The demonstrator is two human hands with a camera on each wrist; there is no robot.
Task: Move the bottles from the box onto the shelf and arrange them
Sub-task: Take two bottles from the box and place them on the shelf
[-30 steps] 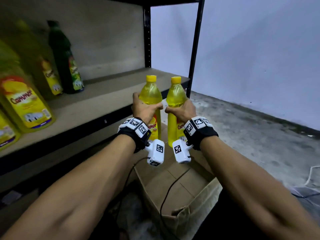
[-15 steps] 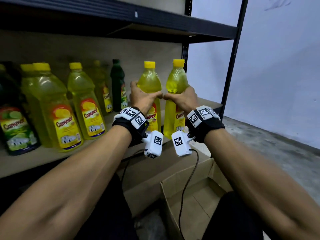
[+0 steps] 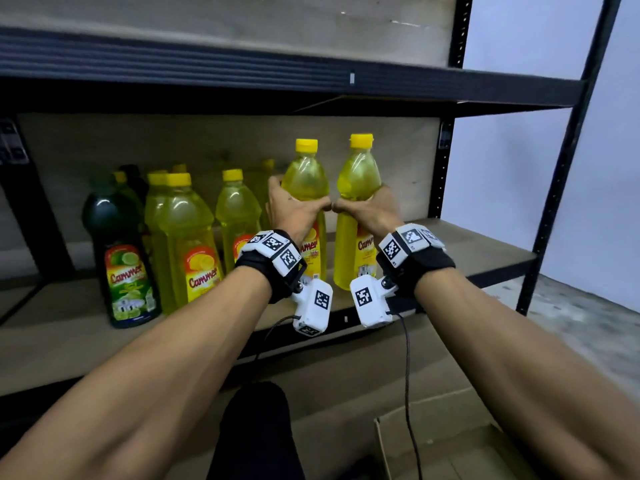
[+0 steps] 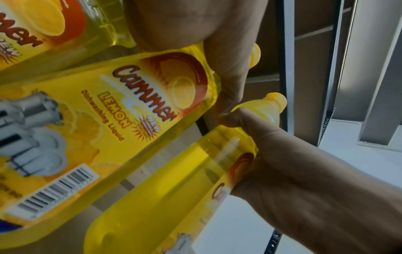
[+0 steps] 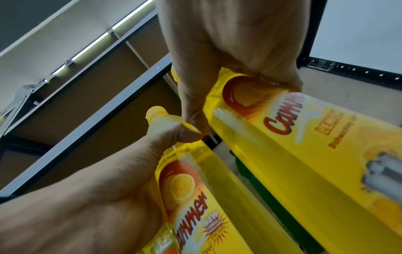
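Note:
My left hand (image 3: 294,211) grips a yellow lemon dish-liquid bottle (image 3: 306,178) round its waist, held upright over the shelf board (image 3: 485,251). Beside it my right hand (image 3: 369,211) grips a second yellow bottle (image 3: 358,174) the same way; the two thumbs nearly touch. In the left wrist view my left hand (image 4: 226,56) wraps its bottle (image 4: 104,123), with the right hand's bottle (image 4: 178,185) just below. The right wrist view has my right hand (image 5: 228,56) round its bottle (image 5: 304,146) and the other bottle (image 5: 195,197) alongside. The open cardboard box (image 3: 446,445) lies low at the right.
Several yellow bottles (image 3: 183,233) and a dark green one (image 3: 121,258) stand on the shelf's left half. The upper shelf beam (image 3: 311,74) runs close overhead. A black upright post (image 3: 557,174) bounds the shelf at right, with grey floor (image 3: 588,323) beyond.
Both hands have carried their bottles up from above the box and forward to the shelf, right of the standing row. The view has swung left and up toward the shelf.

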